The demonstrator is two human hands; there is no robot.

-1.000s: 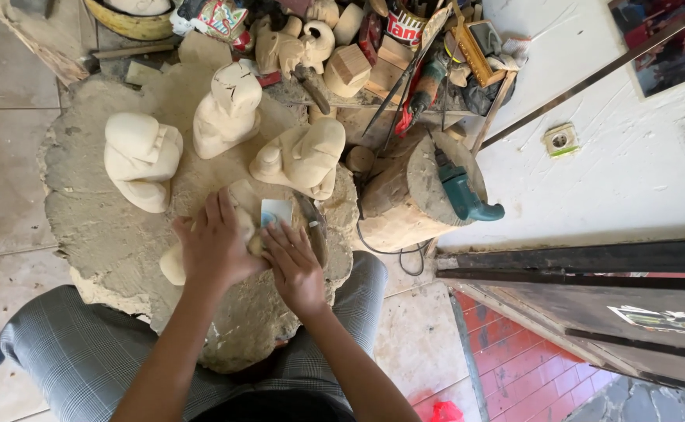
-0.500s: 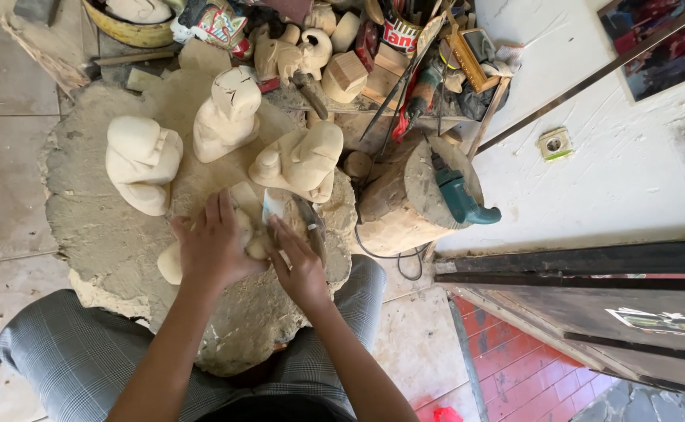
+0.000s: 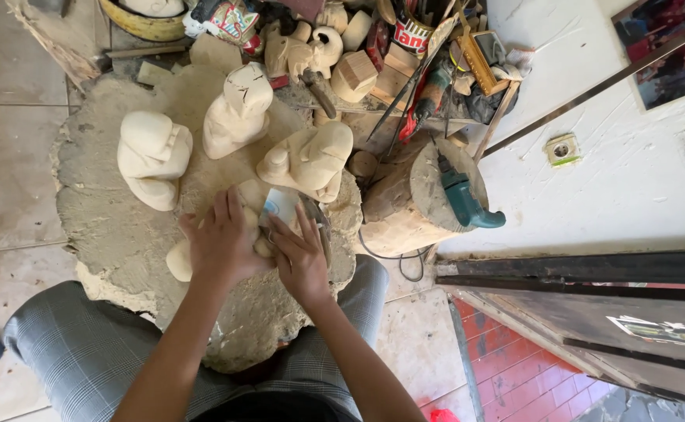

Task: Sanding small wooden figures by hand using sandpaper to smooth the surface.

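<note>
While the left hand (image 3: 221, 246) lies flat with fingers spread over a pale carving (image 3: 194, 254) on the sawdust mat (image 3: 108, 227), the right hand (image 3: 299, 258) beside it pinches a grey sandpaper sheet (image 3: 281, 205) against that carving. Beyond the fingertips stand 3 carved figures (image 3: 237, 109); right of them, a drill (image 3: 463, 195) rests on a stump (image 3: 405, 207).

Both hands set close together, palms down, forearms reaching forward from the seated body.

The left hand (image 3: 221, 246) lies flat with fingers spread and pointing away from the body, wrist straight. The right hand (image 3: 302, 258) sits just beside it, fingers extended forward and slightly curled at the tips (thumb side turned toward the left hand). Both forearms are bare and converge from the lower edge of the view; the knees spread to either side.
</note>
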